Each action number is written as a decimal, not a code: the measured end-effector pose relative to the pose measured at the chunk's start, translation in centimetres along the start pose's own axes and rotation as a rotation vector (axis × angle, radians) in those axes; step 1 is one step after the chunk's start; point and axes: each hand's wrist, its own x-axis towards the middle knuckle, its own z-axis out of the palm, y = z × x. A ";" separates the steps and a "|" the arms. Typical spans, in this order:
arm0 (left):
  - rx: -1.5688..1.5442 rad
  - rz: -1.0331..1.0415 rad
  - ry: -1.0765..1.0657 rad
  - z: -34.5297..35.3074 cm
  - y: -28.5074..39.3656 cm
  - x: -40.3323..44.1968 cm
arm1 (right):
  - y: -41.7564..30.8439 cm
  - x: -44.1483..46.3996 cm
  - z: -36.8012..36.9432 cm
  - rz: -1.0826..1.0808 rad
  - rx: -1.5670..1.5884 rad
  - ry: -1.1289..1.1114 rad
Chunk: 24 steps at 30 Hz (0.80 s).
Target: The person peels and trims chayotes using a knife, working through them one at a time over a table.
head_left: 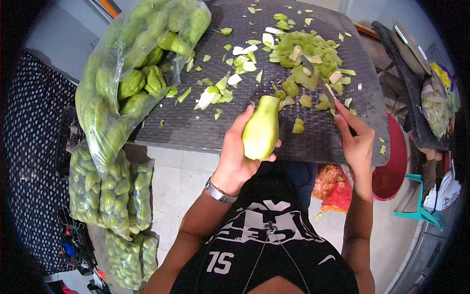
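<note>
My left hand (238, 152), with a metal watch on the wrist, is wrapped around a pale green peeled chayote (261, 130). The chayote is held tilted over the near edge of the dark woven-pattern table (196, 128), its narrow end pointing away from me. In my right hand (356, 139) is a knife (329, 92), its blade reaching forward over the peel and apart from the chayote. A heap of green peelings (308, 46) lies beyond the blade. Whitish cut pieces (235, 79) and scraps are scattered left of the heap.
A large clear plastic bag of unpeeled chayotes (132, 83) covers the table's left side. More filled bags (110, 196) stand below it at left. On the floor are a red mesh bag (333, 188), a red tub (390, 157) and a teal stool (416, 203).
</note>
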 end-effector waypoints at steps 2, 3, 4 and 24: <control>-0.067 -0.067 0.058 0.8 0.2 0.0 | -0.7 -0.2 -0.3 0.262 0.126 -0.100; -0.038 -0.043 0.080 0.8 0.0 0.2 | -1.2 -0.3 -0.2 0.402 0.242 -0.193; -0.008 -0.021 0.104 0.8 -0.4 0.5 | -1.5 -0.6 0.2 0.332 0.265 -0.210; 0.318 0.215 0.140 -0.3 -1.8 1.2 | -2.0 -0.9 0.5 -0.485 -0.123 -0.195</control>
